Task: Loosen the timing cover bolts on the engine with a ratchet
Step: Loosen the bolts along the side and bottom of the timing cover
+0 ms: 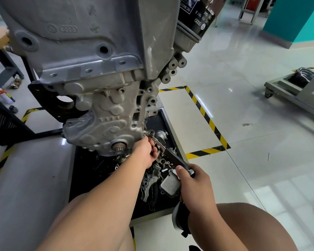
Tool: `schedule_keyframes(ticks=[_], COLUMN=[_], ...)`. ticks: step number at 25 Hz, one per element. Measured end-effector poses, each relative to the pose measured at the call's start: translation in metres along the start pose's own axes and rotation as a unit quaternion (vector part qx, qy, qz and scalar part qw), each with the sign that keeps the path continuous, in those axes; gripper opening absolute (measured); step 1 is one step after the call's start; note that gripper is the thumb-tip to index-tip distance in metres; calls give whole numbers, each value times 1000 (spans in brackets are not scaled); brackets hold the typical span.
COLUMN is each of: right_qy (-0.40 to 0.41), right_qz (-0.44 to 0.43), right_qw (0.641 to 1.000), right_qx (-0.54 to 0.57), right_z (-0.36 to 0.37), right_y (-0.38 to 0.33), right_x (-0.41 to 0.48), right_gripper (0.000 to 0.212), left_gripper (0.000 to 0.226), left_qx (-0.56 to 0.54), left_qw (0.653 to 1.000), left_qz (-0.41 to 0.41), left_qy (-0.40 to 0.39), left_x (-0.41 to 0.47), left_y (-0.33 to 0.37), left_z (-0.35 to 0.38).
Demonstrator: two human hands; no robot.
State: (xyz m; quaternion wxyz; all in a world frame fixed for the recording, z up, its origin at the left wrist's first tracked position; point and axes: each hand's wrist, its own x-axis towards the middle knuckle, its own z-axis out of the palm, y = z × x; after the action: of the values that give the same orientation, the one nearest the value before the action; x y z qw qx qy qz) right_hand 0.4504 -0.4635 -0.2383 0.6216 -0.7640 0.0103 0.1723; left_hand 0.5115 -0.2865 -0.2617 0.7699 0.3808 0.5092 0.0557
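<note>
From the head camera, we keep our left hand point(146, 153) cupped over the head of the chrome ratchet with its black handle point(172, 156), steadying it, we judge, at the right edge of the cast grey aluminium timing cover point(105, 127); the bolt itself is hidden. Our right hand point(194, 183) wraps closed around the handle's end, where leverage is greatest. Loose metal parts fill the black tray point(166, 120) beneath.

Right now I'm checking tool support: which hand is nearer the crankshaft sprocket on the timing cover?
Left. The left hand is at the ratchet head, just right of the crankshaft sprocket. The right hand grips the handle end, farther down and right.
</note>
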Motion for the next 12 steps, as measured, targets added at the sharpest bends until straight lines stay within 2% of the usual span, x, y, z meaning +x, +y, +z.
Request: schedule_keyframes(ticks=[5,12], right_qy=[-10,-10], right_qz=[-1,-2], right_qw=[1000,1000], right_qx=[13,5], right_z=[-2,1], right_y=[-4,-2], right_x=[1,1], right_gripper=[7,14], left_gripper=[38,37], left_qx=[-110,-186], left_qw=[993,980], left_qz=[-22,-23], left_qy=[-29,-64], left_x=[10,20], left_y=[-2,-7], left_z=[4,5])
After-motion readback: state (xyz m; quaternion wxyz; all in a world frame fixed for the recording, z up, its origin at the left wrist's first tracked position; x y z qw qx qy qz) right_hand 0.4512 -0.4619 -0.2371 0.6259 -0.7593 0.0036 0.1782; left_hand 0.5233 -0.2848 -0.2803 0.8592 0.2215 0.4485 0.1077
